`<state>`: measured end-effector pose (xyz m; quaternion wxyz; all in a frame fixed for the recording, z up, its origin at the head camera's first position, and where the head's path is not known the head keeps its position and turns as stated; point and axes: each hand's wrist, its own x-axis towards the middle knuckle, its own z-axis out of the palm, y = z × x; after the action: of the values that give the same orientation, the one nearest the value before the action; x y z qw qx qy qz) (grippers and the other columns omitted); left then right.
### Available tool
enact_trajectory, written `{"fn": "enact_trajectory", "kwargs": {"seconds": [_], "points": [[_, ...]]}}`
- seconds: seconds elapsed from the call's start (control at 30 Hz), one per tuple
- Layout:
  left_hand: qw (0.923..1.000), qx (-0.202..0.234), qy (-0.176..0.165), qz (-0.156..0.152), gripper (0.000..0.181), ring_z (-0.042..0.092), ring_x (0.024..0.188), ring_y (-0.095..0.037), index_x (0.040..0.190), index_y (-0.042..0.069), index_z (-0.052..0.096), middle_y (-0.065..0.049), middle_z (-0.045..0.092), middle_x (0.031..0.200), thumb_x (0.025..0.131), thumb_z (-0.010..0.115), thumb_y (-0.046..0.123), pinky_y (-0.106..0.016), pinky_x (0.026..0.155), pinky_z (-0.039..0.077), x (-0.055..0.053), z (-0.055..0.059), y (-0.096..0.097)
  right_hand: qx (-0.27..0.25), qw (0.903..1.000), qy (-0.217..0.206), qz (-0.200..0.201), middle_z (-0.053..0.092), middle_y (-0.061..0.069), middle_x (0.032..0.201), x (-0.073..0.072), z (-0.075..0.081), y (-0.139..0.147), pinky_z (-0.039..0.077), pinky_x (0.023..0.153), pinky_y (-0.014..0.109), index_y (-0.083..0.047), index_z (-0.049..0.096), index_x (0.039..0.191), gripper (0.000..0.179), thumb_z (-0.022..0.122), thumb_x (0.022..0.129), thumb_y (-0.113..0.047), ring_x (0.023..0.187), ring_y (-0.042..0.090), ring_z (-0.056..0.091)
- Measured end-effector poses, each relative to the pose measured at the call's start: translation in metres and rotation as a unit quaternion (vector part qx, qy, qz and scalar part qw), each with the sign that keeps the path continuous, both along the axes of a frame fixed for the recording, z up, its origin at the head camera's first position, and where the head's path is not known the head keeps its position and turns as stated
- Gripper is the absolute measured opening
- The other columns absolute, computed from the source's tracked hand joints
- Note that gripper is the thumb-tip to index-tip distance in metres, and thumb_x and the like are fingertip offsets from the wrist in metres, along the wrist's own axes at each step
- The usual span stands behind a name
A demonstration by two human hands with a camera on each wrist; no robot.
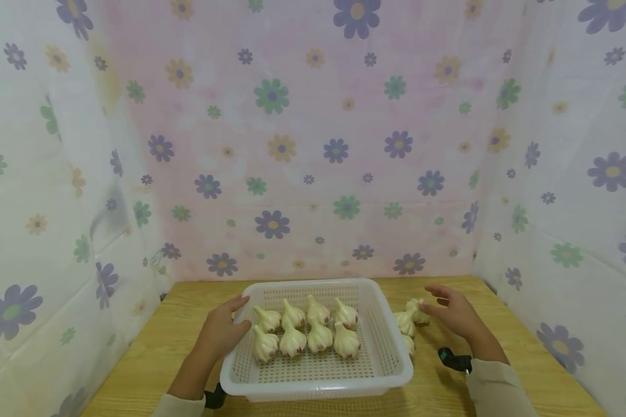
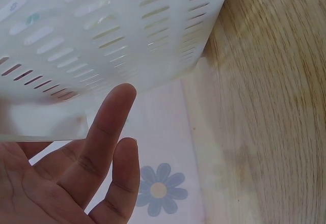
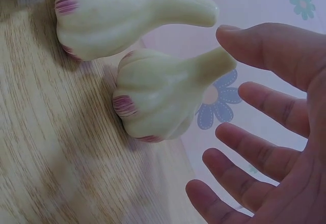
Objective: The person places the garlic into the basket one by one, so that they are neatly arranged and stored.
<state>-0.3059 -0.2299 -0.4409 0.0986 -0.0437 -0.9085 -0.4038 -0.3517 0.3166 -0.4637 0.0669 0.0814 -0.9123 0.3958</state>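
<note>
A white plastic basket (image 1: 317,389) stands on the table with several garlic bulbs (image 1: 293,341) in two rows inside, necks pointing away. My left hand (image 1: 220,329) holds the basket's left rim, thumb over the edge; in the left wrist view two of its fingers (image 2: 109,127) extend along the outside of the slotted wall. To the right of the basket, more garlic bulbs lie on the table. My right hand (image 1: 456,313) is spread beside them, fingers apart. In the right wrist view its thumb tip is right at the neck of the nearest garlic bulb (image 3: 158,94), with purple-streaked base.
The wood-grain table (image 1: 146,359) is enclosed by flower-print cloth (image 1: 313,174) at the back and both sides. Black wrist mounts (image 1: 454,359) show by both forearms. Part of the loose garlic is hidden behind the basket's right wall.
</note>
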Motion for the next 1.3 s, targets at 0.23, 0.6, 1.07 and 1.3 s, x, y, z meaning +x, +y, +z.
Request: {"fn": "enact_trajectory", "kwargs": {"seconds": [0.23, 0.6, 1.07, 1.3], "points": [[1.0, 0.006, 0.004, 0.001, 0.058, 0.069, 0.08, -0.018, 0.147, 0.009, 0.059, -0.017, 0.043, 0.162, 0.09, 0.069, 0.012, -0.029, 0.059, 0.058, 0.0015, 0.0001, 0.0007, 0.005, 0.9999, -0.007, 0.005, 0.042, 0.036, 0.154, 0.0001, -0.0016, 0.0001, 0.049, 0.104, 0.066, -0.002, 0.044, 0.154, 0.077, 0.068, 0.097, -0.048, 0.136, 0.06, 0.043], [0.9999, -0.006, 0.007, 0.007, 0.057, 0.071, 0.096, -0.026, 0.146, 0.011, 0.06, -0.017, 0.045, 0.161, 0.09, 0.07, 0.014, -0.03, 0.064, 0.06, -0.001, -0.0012, 0.0015, 0.002, 0.9999, -0.011, 0.011, 0.043, 0.036, 0.153, -0.0006, -0.0042, 0.0021, 0.05, 0.102, 0.065, -0.002, 0.044, 0.155, 0.076, 0.069, 0.097, -0.046, 0.135, 0.06, 0.044], [0.9999, 0.009, 0.005, 0.004, 0.058, 0.07, 0.083, -0.02, 0.147, 0.009, 0.059, -0.017, 0.044, 0.161, 0.09, 0.07, 0.012, -0.03, 0.061, 0.061, 0.001, 0.0008, 0.0013, -0.006, 0.9993, -0.031, 0.02, 0.04, 0.037, 0.154, -0.0012, -0.0037, 0.0005, 0.051, 0.103, 0.064, -0.002, 0.039, 0.157, 0.081, 0.07, 0.097, -0.045, 0.136, 0.06, 0.044], [0.9999, 0.011, 0.0, 0.004, 0.057, 0.062, 0.066, -0.016, 0.147, 0.01, 0.059, -0.016, 0.044, 0.161, 0.091, 0.069, 0.012, -0.028, 0.056, 0.058, 0.0022, 0.0006, 0.0036, -0.017, 0.998, -0.052, 0.031, 0.039, 0.037, 0.154, 0.0035, -0.0049, -0.0003, 0.054, 0.1, 0.061, -0.001, 0.036, 0.158, 0.083, 0.072, 0.096, -0.043, 0.135, 0.059, 0.046]]}}
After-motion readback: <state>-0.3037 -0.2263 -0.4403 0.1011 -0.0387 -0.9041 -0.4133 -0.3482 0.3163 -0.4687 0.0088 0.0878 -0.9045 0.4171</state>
